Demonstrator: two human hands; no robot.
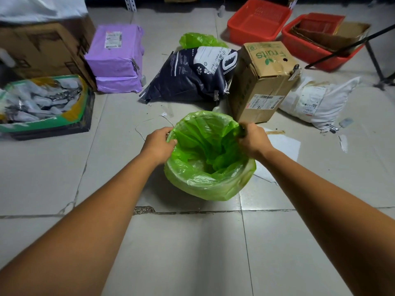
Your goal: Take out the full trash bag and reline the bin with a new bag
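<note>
- Head view looks down at both of my bare arms reaching to a bin (245, 178) that stands on the tiled floor (186, 253).
- A green bag (205, 150) lines the bin; its edge is folded over the rim all the way round and hangs down the outside, and the middle of it sags into the bin in loose folds.
- My left hand (159, 144) sits at the left side of the rim, fingers curled and pinching the bag's edge there.
- My right hand (252, 139) is at the far right of the rim, clenched round a gathered bit of the same bag.
- Just behind the bin stands a cardboard box (263, 82) printed with "Fruits", tipped a little, with a shipping label on its near face.
- Left of that box a dark blue sack (192, 75) with paw prints lies slumped on the floor, and a second green bag (199, 40), crumpled, shows behind it.
- Further left are two purple parcels (116, 58), one stacked on the other, beside a big brown carton (42, 45).
- A green tray (53, 120) full of grey packets lies at the far left.
- Two red baskets (258, 22) sit at the back right, and a white parcel (316, 101) lies on the floor right of the fruit box.
</note>
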